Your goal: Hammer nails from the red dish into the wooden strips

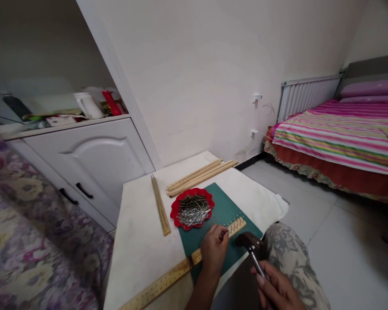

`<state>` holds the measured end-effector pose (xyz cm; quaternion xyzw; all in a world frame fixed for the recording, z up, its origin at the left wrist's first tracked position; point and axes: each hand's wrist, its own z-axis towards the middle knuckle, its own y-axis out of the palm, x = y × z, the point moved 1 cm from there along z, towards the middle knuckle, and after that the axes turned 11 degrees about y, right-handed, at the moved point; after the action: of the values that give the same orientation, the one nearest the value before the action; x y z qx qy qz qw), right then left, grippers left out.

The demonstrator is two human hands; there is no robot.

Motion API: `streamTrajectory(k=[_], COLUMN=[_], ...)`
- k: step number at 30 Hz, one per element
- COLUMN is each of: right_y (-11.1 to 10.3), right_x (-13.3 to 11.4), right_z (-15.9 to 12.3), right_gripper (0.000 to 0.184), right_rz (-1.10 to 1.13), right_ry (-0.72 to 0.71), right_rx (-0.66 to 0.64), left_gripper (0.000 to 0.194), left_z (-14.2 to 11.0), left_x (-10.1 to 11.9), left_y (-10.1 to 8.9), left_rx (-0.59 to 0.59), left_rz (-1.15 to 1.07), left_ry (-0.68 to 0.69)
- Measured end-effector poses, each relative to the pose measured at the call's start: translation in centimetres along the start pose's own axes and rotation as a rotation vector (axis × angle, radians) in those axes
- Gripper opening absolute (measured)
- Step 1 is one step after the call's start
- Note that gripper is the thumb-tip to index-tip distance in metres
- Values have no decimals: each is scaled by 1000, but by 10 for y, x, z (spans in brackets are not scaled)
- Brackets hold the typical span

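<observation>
My right hand (273, 286) is wrapped round the handle of a claw hammer (254, 254), whose dark head hangs low beside the front edge of a green mat (213, 198). My left hand (215, 247) is closed in a pinch over a wooden strip (234, 227) lying on that mat. Whatever its fingertips hold is too small to make out. Several nails stand upright in the strip's far end, right of my left hand. Left of that hand, the long perforated wooden strip (161, 282) runs off toward the table's near edge; my hand hides part of it.
A red scalloped bowl (175, 217) full of nails sits partly on the mat. One narrow strip (161, 206) lies to its left, and several strips (202, 177) lie behind it on the white table (132, 241). A cabinet (93, 163) stands left, a bed (336, 129) right.
</observation>
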<state>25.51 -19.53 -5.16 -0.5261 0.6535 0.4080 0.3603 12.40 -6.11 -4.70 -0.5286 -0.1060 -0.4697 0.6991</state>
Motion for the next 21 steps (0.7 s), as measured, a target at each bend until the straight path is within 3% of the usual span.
streamTrajectory(k=[8,13,21], right_y=[11,12,11], right_x=[-44,-43,-40], right_z=[7,15,19], right_gripper=[36,32,33], right_rz=[-202,-374,-341], right_ry=[-135,-237,-211], right_rx=[-50,-29,-60], left_gripper=[18,15,15], left_z=[0,0,0], left_x=[2,-1,-1], left_y=[-1,0,1], left_rx=[-6,-4,-9], left_rz=[34,47,82], left_ry=[-8,-4,-20])
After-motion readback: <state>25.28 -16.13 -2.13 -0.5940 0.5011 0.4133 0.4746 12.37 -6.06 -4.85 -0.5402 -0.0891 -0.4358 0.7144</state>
